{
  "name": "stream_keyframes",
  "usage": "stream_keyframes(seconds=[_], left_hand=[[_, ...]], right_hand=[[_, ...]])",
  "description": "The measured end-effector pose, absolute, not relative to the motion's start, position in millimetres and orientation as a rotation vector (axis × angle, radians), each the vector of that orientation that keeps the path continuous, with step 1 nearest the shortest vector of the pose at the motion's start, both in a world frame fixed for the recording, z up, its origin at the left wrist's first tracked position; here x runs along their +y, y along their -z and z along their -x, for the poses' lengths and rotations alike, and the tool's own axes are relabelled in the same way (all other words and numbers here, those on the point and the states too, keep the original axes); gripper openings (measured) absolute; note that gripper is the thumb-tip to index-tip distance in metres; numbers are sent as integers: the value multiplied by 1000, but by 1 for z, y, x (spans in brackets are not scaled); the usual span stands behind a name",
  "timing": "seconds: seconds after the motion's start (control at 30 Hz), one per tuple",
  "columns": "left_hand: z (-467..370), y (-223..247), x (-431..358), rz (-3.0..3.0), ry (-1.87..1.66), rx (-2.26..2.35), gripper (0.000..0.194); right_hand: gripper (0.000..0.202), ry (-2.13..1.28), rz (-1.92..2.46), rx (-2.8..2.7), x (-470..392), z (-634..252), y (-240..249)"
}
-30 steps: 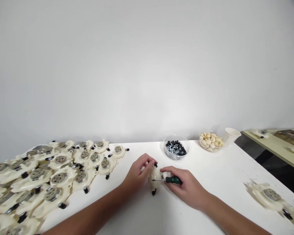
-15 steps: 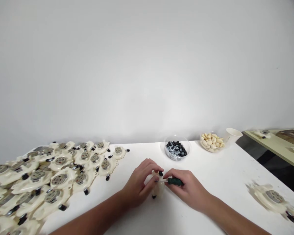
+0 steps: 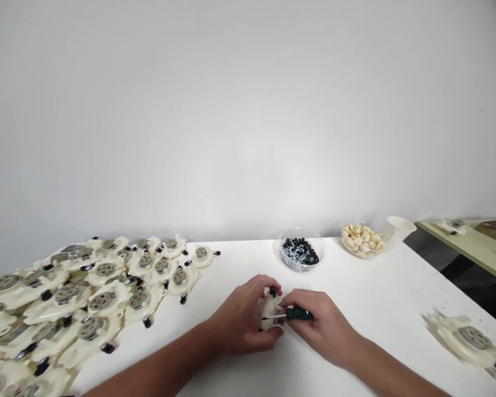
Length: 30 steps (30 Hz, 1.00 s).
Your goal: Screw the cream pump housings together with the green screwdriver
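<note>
My left hand (image 3: 248,320) is closed around a cream plastic motor housing (image 3: 268,310), held on edge just above the white table, with a small black piece showing at its top. In my right hand (image 3: 324,325) is a screwdriver with a dark green handle (image 3: 298,314). Its thin metal shaft points left and lies across the front of the housing. Whether the tip touches the plastic I cannot tell. Part of the housing is hidden behind my left fingers.
Many similar motor housings (image 3: 103,301) cover the table's left side. Behind my hands stands a clear bowl of small black parts (image 3: 301,251). Further right are a clear bowl of cream pieces (image 3: 362,241) and a white cup (image 3: 399,229). Another housing (image 3: 465,339) lies at right.
My left hand has turned and opened its grip wider around the housing, which has rotated so more of its side shows. The screwdriver has shifted slightly down and right.
</note>
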State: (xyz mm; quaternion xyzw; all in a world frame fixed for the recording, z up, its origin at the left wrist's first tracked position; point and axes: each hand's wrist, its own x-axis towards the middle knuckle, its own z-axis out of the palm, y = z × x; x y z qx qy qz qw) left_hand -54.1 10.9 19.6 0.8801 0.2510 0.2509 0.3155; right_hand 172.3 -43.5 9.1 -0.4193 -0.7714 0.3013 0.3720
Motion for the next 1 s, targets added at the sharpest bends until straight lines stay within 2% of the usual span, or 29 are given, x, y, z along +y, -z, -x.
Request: stream_keyframes(seconds=[0.2,0.37,0.5,1.0], left_hand=[[51,-12,15,-2327,-659,598,71],[49,-4,18,-2407,-610,579,55],[49,-4,19,-2394,-595,621,51],[53,-11,19,-2260,-618,519,94]], right_hand=[[26,-757,1092,-1969,-43,-172,-8],[27,-764,1045,-1966,-44,-171,-10],[24,-763,1064,-1978,-44,-172,-10],[39,-781,938,-2022,-43,-175,-11]])
